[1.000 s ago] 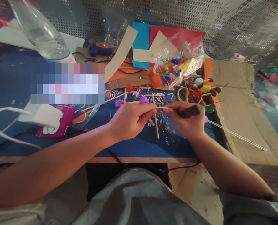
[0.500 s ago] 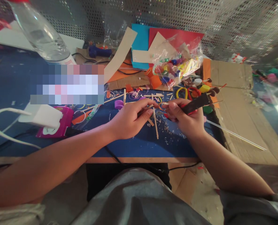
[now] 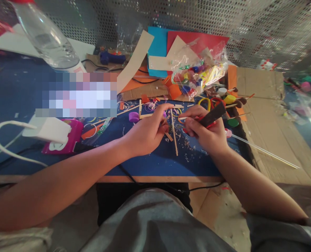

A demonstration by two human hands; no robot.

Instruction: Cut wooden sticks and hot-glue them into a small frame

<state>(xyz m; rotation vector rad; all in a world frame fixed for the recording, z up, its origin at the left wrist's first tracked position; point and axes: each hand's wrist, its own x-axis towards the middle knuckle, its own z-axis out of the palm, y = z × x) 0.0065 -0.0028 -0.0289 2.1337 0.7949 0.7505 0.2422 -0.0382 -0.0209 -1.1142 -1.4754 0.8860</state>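
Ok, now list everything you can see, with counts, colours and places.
Table: one, blue, centre
Bottle: one, clear, back left
Adapter: one, white, left
Socket block: one, pink, under adapter
Paper sheets: two, blue and red, back
Plastic bag: one, clear, before red sheet
Cardboard: several, brown, right and back
Rod: one, clear, right
Sticks: several, pale, centre
Scraps: uncountable, mixed, centre
Tool: one, black and red, right hand
Left hand: one, bare, centre
Right hand: one, bare, right of centre

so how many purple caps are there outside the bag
2: one purple cap beside the left hand, on its left, and a second purple cap mostly hidden behind that hand. More may be hidden there.
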